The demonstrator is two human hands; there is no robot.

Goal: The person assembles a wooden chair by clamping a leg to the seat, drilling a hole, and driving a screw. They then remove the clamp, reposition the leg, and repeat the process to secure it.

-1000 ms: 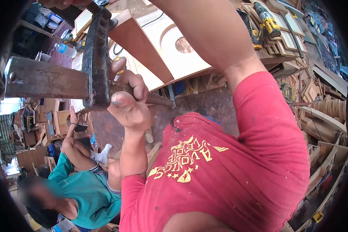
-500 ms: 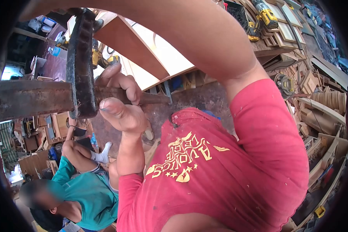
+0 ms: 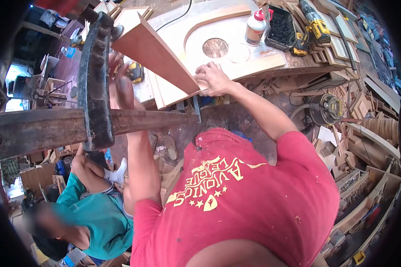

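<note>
Where the left hand [image 3: 120,84] hovers, rusty bar clamp [image 3: 44,127], dark ribbed head [image 3: 95,75].

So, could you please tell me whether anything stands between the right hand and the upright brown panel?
Nothing visible does: the right hand rests directly against the near end of the brown panel, which stands on edge on the workbench.

Bright daylight, soft shadows — pale benchtop [image 3: 196,33] near glare. Heavy fisheye bend, black vignette at edges. Only left hand [image 3: 120,86] motion-blurred.
</note>
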